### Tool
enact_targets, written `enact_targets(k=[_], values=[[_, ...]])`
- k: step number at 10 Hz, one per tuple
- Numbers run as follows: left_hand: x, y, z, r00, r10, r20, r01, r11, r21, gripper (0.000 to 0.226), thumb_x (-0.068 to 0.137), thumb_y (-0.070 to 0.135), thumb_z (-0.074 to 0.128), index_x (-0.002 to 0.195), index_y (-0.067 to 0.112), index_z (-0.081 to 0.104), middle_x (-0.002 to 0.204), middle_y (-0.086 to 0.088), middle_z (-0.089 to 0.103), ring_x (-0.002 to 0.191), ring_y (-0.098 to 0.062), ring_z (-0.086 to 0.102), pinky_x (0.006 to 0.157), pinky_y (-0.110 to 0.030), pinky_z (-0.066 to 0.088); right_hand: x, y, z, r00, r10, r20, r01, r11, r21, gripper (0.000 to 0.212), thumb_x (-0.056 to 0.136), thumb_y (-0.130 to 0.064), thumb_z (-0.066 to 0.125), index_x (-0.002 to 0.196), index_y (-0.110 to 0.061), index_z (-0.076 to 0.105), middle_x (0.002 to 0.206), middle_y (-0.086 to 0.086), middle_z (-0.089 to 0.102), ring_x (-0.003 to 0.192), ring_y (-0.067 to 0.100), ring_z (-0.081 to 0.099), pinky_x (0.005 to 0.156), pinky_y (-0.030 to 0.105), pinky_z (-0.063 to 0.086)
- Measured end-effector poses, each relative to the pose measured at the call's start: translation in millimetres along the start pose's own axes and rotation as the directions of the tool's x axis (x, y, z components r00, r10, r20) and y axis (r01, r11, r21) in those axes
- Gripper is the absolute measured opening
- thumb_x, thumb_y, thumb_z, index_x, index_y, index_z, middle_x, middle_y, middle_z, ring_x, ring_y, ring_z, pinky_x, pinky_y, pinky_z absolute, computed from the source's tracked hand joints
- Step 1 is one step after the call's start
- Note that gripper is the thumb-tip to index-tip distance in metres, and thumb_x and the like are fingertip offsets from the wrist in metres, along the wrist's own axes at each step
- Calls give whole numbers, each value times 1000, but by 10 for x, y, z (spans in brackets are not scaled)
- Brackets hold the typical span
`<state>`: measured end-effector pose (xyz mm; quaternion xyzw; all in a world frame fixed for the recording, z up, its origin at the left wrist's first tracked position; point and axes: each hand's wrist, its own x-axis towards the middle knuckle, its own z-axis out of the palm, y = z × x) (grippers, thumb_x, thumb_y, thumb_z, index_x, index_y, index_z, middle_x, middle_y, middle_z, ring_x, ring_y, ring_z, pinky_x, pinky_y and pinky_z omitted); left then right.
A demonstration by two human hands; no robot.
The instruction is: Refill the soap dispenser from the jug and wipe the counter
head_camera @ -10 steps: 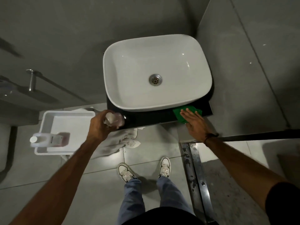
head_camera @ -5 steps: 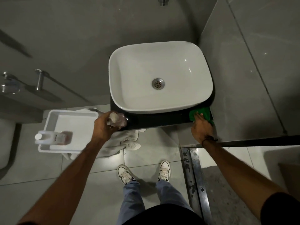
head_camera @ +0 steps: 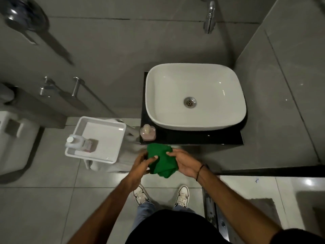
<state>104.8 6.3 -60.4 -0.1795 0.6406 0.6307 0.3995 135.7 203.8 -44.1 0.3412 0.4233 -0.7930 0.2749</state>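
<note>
A green cloth is bunched in front of the counter, held between both hands. My left hand grips its left side and my right hand grips its right side. The soap dispenser, clear with pinkish liquid, stands alone on the front left corner of the black counter. The white jug with pink liquid lies in a white tray to the left, on the floor side.
A white basin fills most of the counter, with a chrome tap on the wall above. A white towel lies under the tray. A toilet is at the far left. A metal floor rail runs at my right.
My left hand let go of the soap dispenser, which now stands on the counter. My right hand lifted the green cloth off the counter's right side; both hands now hold it in front.
</note>
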Motion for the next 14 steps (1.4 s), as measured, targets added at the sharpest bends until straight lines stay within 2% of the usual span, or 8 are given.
enact_targets(k=[2,3,4,6,7,9,10,14], values=[[2,12,-365,991,-36,-129,2,968,-252,49,82,8,80,127,13,61,121,-17,72,108,-37,71,89,-57,59,207,16,469,964,-220,-151,137,894,-426,28,88,-19,75,115,-20,74,115,-1,75,113,20,69,81,21,54],[84,34,-622,952,-43,-302,-20,979,-203,53,79,8,83,126,11,60,121,-16,69,105,-36,69,77,-50,63,332,-45,324,813,-520,-263,85,552,-829,54,85,-28,76,136,-17,61,142,3,57,132,20,53,102,22,41],[210,100,-952,918,-19,-396,-48,986,-159,53,79,8,84,125,9,60,120,-16,67,97,-29,68,65,-36,61,553,-72,221,814,-550,-188,-87,204,-975,97,83,-46,70,158,-9,21,166,8,20,154,26,15,124,44,16],[789,381,-1740,898,58,-436,-30,997,71,61,82,6,81,136,8,53,124,-11,62,106,-28,61,69,-29,56,997,219,235,843,-498,-205,-269,-61,-961,133,73,-72,65,156,-5,-14,167,16,-13,154,33,-16,125,54,-3],[1216,476,-2097,892,83,-444,-4,984,177,56,84,5,79,135,5,55,128,-14,64,109,-30,63,80,-35,56,1137,374,186,782,-590,-199,-312,-95,-945,137,67,-72,67,157,-3,-11,167,18,-8,154,35,-13,124,57,-2],[1961,470,-2433,953,-49,-299,142,944,298,51,85,7,79,132,9,58,124,-14,65,102,-29,64,63,-28,56,1347,538,90,711,-677,-190,-411,-181,-894,133,70,-69,66,157,-1,-7,167,20,-4,154,38,-12,122,61,-1],[2191,356,-2479,958,-44,-283,168,886,432,51,88,2,74,135,8,56,132,-18,62,115,-35,61,85,-39,55,1389,563,75,681,-707,-189,-420,-167,-892,131,69,-64,70,157,-2,-5,167,20,0,154,38,-7,122,61,0],[1694,416,-2211,851,473,-229,115,257,960,64,97,34,61,146,-1,38,150,-30,40,132,-51,44,109,-60,39,1122,391,202,769,-609,-195,-387,-199,-900,123,77,-62,62,156,-2,-10,166,20,-16,153,35,-18,125,56,0]])
